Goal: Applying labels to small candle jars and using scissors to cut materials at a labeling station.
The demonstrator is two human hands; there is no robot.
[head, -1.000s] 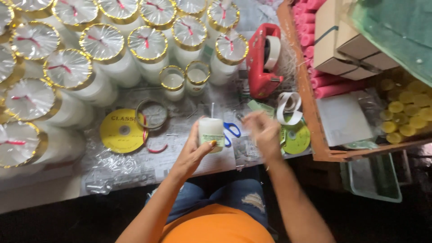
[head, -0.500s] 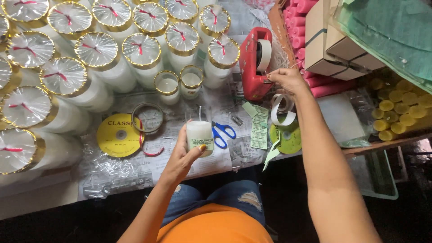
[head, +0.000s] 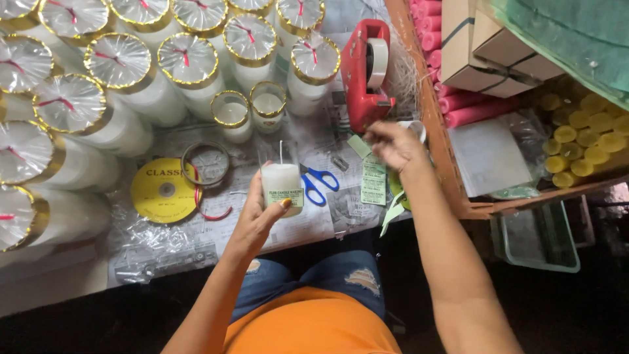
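Observation:
My left hand holds a small glass candle upright over the table edge; it has white wax, a wick and a green label facing me. My right hand hovers just below a red tape dispenser, above green labels. Its fingers are pinched together and blurred, and I cannot tell if anything is between them. Blue scissors lie between my hands.
Several wrapped white candles with gold rims fill the left and back. Two unwrapped glass candles stand in the middle. A yellow disc lies at left. A wooden tray at right holds pink candles, boxes and yellow candles.
My right hand went from beside the candle up to the tape dispenser and has now drawn back down from it. My left hand has kept the glass candle nearly still.

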